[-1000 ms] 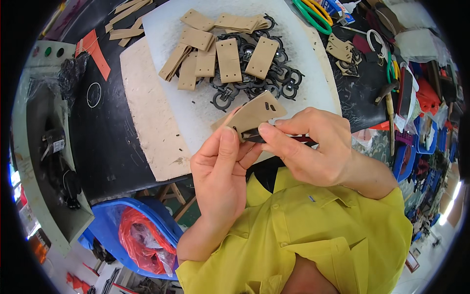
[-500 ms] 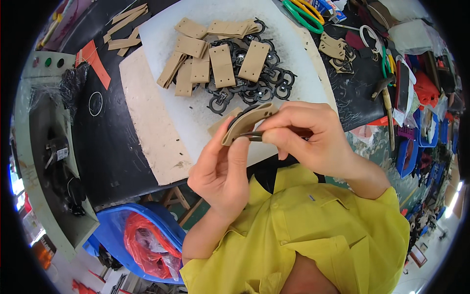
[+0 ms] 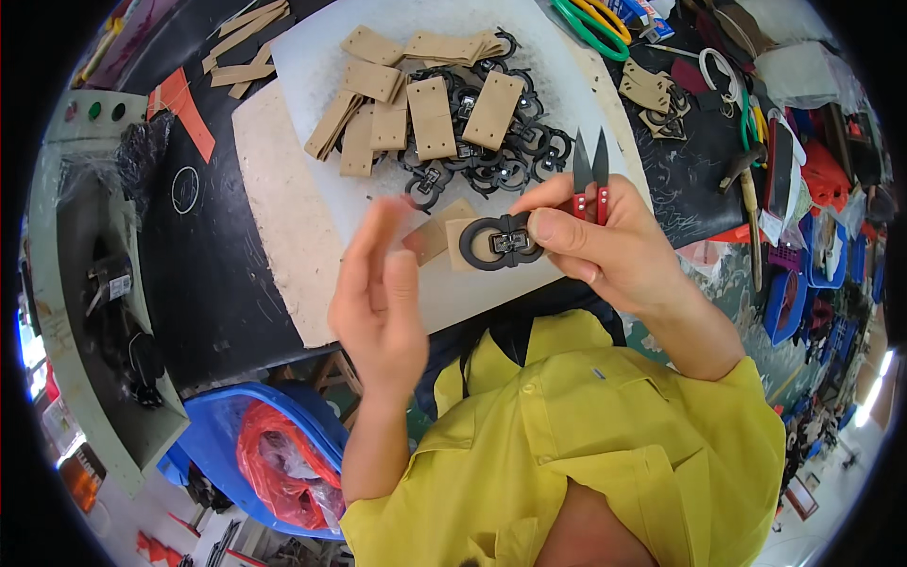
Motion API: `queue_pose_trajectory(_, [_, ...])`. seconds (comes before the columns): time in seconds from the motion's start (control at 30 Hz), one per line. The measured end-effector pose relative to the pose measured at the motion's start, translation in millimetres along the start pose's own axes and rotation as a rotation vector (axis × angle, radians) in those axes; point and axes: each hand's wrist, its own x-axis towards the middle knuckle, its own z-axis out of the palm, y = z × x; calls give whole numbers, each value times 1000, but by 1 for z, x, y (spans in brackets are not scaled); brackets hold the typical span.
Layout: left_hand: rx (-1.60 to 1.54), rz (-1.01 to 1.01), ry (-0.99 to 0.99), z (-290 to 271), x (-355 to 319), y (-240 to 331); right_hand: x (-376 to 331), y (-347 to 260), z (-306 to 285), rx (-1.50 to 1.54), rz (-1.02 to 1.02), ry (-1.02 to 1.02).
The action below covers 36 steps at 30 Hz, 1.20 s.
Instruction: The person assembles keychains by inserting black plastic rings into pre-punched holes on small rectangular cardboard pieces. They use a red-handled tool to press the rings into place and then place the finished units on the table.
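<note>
My right hand [image 3: 614, 250] grips a black double-ring buckle [image 3: 470, 248] between thumb and forefinger, its small metal centre facing up and a tan strap piece behind it. The same hand also keeps thread snips [image 3: 602, 168], with red lower parts and dark blades pointing away from me. To the left, my left hand [image 3: 376, 307] is open and holds nothing, its fingertips smeared by motion. Beside it, partly behind the buckle, is another tan piece [image 3: 429, 238]. Farther off lies a pile of black buckles [image 3: 515, 170] with punched tan straps [image 3: 432, 118] on top.
The pile rests on a white sheet [image 3: 316, 61] over a beige board [image 3: 269, 208] on a black table [image 3: 227, 293]. A blue bin [image 3: 213, 425] with red plastic bags stands lower left. At the right are a hammer [image 3: 746, 189] and green tubing [image 3: 590, 38].
My left hand has let go of the strap and moved left. The right hand now holds the strap with its buckle turned face up; the snips' blades have swung from pointing left to pointing away.
</note>
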Motion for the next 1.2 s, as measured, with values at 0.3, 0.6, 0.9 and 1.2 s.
queue_pose_trajectory(0.3, [-554, -525, 16, 4, -9, 14, 3, 7, -3, -34, 133, -110])
queue_pose_trajectory(0.6, [183, -8, 99, 29, 9, 11, -4, -16, -35, -363, -230, 214])
queue_pose_trajectory(0.9, [846, 204, -85, 10, 28, 21, 23, -37, -123, -1383, -881, 910])
queue_pose_trajectory(1.2, [772, 379, -109, 25, 12, 14, 35, -1, -59, -1199, -807, 385])
